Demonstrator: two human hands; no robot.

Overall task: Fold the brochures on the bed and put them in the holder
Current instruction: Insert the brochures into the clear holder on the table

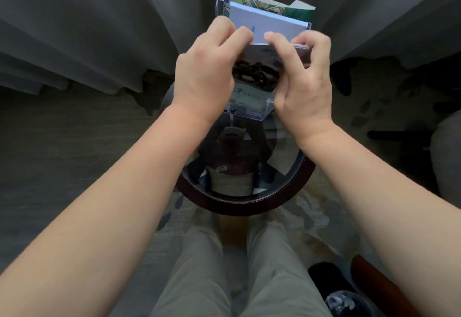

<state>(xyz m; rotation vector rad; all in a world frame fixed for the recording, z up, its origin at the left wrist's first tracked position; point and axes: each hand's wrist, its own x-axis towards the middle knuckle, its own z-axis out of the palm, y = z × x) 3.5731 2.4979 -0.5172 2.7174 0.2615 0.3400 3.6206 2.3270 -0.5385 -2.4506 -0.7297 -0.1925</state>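
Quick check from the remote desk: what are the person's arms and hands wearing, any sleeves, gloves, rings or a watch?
Nothing shows: the left hand and right hand are bare, without gloves, rings or a watch. Both forearms are uncovered as far as the frame shows; no sleeve edge is in view.

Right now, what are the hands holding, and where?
Both hands, left and right, pinch a folded brochure at its lower edge, at the clear holder.

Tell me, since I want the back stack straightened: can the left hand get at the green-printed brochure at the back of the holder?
Probably yes. The left hand is already at the clear holder, and the green-printed brochure sticks up uncovered behind the white brochure. Its fingers would first have to release that white one.
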